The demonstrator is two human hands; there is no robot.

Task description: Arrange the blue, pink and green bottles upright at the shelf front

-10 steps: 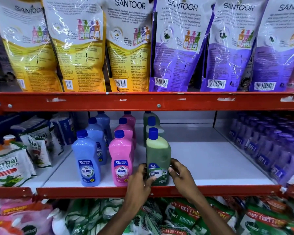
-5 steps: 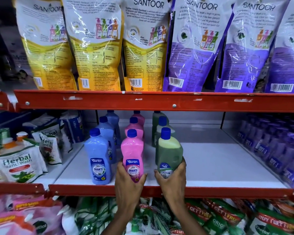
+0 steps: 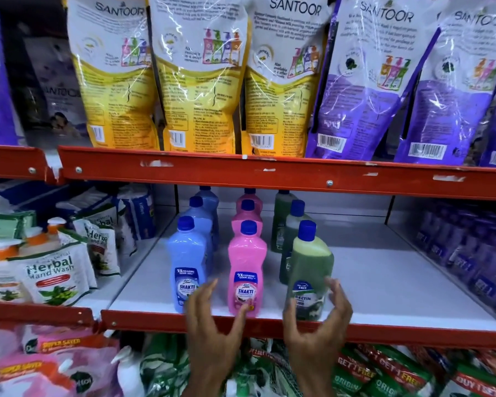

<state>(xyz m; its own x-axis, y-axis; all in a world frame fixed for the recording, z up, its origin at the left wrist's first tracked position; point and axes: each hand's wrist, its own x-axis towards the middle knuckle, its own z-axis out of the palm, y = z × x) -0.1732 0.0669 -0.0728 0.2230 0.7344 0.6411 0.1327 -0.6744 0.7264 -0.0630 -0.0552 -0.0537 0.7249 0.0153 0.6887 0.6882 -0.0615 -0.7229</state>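
On the far left, Herbal Hand Wash pouches [image 3: 50,277] are leaning in the neighbouring bay, well apart from your work. The blue bottle [image 3: 186,266] is standing upright at the front edge of the white shelf [image 3: 384,285], with two more blue ones lined up behind it. Your left hand [image 3: 212,319] is hovering just in front of the red shelf lip, its fingers [image 3: 206,287] spreading wide and curling loosely; the fingertips are overlapping the lower right of the blue bottle's label and the thumb is lying at the base of the pink bottle [image 3: 246,270], but you are not gripping either, and I cannot tell whether the thumb is touching. The pink bottle is standing upright at the front, just beside the blue one, with two pink ones behind it. Your right hand [image 3: 317,328] is cupping around the base of the green bottle [image 3: 308,277], fingers open on both sides of the label; whether they are touching it I cannot tell. The green bottle is sitting at the shelf front, tilting slightly to the right, ahead of two other green ones. Further right, purple bottles [image 3: 470,262] are crowding the shelf's far end, blurred
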